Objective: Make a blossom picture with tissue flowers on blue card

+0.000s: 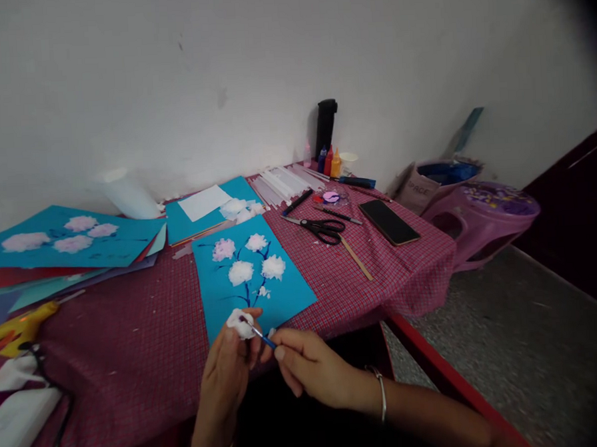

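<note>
My left hand (pixel 226 367) holds a white fluffy flower (pixel 238 325), probably cotton or tissue, over the near edge of a blue sheet (pixel 287 296). In my right hand (pixel 313 366) is a blue-handled paintbrush (pixel 264 339), pinched near its front, with its dark tip touching the middle of that flower. On the blue sheet are several fluffy flowers (pixel 241 273), white and one pale pink, joined by dark blue painted stems (pixel 247 293).
Black scissors (pixel 323 229), a flat wooden stick (pixel 356 257) and a phone (pixel 389 222) lie to the right. Behind stand paint bottles (pixel 328 162). At left are a finished-looking flower sheet (pixel 114 240), a yellow glue gun (pixel 21 328) and its black cord (pixel 68 409).
</note>
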A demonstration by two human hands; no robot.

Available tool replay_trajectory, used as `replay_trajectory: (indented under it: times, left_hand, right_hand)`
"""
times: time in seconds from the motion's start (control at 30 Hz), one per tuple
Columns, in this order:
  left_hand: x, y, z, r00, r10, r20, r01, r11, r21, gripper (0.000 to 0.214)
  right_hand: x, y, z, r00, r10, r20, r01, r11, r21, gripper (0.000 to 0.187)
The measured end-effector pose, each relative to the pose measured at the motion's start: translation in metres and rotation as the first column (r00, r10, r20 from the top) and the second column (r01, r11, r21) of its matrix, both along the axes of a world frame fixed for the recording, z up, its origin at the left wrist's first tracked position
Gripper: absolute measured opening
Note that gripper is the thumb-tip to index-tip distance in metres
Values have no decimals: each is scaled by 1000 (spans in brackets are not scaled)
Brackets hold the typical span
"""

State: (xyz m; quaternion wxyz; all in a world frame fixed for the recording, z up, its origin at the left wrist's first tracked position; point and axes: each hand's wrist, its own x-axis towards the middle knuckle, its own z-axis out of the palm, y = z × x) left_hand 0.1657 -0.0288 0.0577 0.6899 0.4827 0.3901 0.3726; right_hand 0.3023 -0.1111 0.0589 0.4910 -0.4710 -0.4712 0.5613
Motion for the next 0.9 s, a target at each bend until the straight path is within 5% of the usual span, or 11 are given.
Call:
replay_trajectory:
  times: [0.47, 0.67, 0.9]
  left_hand:
    - [5, -11, 6, 975, 204, -86, -197, 977, 86, 30]
    - [13, 1, 0, 996, 85, 26, -85, 996, -18, 39]
    - [8, 5, -5, 973, 216, 82, -211, 975, -63, 37]
  right_hand:
    - [-6, -3, 1, 998, 54, 26, -54, 998, 25, 23]
    - [-3, -3, -3, 1000, -9, -13, 10, 1000, 16, 24]
    - [1, -3, -2, 998, -60, -13, 60, 998, -19, 22]
